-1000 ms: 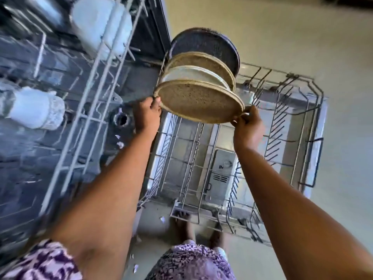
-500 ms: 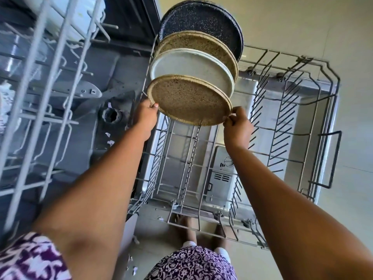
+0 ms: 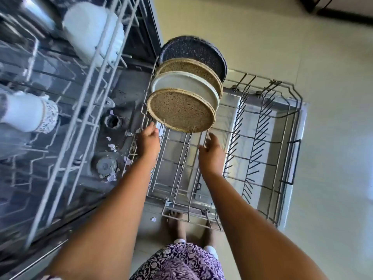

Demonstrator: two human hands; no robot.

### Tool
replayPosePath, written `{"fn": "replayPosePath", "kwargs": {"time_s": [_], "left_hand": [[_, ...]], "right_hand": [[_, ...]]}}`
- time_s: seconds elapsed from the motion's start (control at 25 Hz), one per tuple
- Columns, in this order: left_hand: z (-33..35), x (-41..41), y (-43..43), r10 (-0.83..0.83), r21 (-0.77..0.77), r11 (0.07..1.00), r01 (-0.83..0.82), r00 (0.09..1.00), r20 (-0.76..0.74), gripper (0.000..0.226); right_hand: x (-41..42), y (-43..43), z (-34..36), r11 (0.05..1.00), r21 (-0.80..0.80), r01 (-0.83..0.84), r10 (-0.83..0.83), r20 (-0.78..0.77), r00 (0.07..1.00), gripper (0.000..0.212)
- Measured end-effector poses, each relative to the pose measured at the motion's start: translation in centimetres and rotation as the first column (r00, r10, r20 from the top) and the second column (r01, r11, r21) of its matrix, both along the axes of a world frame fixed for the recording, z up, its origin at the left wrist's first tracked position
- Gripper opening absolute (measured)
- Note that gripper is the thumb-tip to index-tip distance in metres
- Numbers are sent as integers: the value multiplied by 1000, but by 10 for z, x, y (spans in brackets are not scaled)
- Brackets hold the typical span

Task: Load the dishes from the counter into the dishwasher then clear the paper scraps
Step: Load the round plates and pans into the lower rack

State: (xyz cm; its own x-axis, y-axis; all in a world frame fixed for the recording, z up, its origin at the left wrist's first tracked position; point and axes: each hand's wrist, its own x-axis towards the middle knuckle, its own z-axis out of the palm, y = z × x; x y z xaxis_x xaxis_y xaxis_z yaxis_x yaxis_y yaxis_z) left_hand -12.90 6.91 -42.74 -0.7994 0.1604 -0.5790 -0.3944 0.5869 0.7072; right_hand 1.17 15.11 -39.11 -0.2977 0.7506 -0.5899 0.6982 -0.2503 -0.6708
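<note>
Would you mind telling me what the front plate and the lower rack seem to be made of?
Front plate: probably ceramic, matte tan with dark speckles and a paler rim; melamine is possible. Lower rack: metal wire with a grey coating, judging by its thin bent rods and tines.

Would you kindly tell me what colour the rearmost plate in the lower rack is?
The rearmost plate is dark navy with pale speckles; head view.

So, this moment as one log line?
front speckled plate: standing in lower rack | left hand: open | right hand: open | paper scraps: uncleared
</note>
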Motion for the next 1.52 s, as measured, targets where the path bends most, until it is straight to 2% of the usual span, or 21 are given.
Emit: {"fn": "replayPosePath", "kwargs": {"time_s": [0.16,0.32,0.4,0.6,0.76,0.84,1.04,1.16,1.28,1.4,1.52], "left_hand": [[69,44,-24,14,35,999,-14,1000,11,35],[156,75,-52,-108,-50,993,103,987,-119,31],[192,85,-59,-159,-56,987,153,980,-122,30],[278,104,-96,-66,15,997,72,971,-231,26],[335,130,-136,48,109,994,-21,965,-256,17],[365,144,-160,69,136,990,-27,946,-315,17],[429,174,-230,159,145,984,-102,874,-460,21],[464,196,-293,345,202,938,-280,789,-509,21],[497,225,-363,556,275,826,-492,634,-538,20],[521,266,-436,741,387,646,-658,418,-526,23],[534,317,-506,831,437,456,-775,195,-521,21]], "right_hand": [[19,-39,63,999,23,-43,43,5,999,48],[35,-69,134,995,71,-64,67,-45,997,44],[40,-78,159,990,104,-95,101,-57,993,43],[46,-100,243,947,233,-223,264,-164,951,40],[45,-121,303,863,402,-305,416,-225,881,37],[45,-139,334,831,450,-328,474,-264,840,35],[44,-198,394,747,560,-359,623,-399,673,32],[43,-254,425,691,622,-368,714,-510,479,29],[47,-318,455,619,673,-404,785,-534,313,26],[59,-383,478,536,686,-492,830,-536,155,26],[82,-453,495,449,707,-547,841,-542,-10,27]]}}
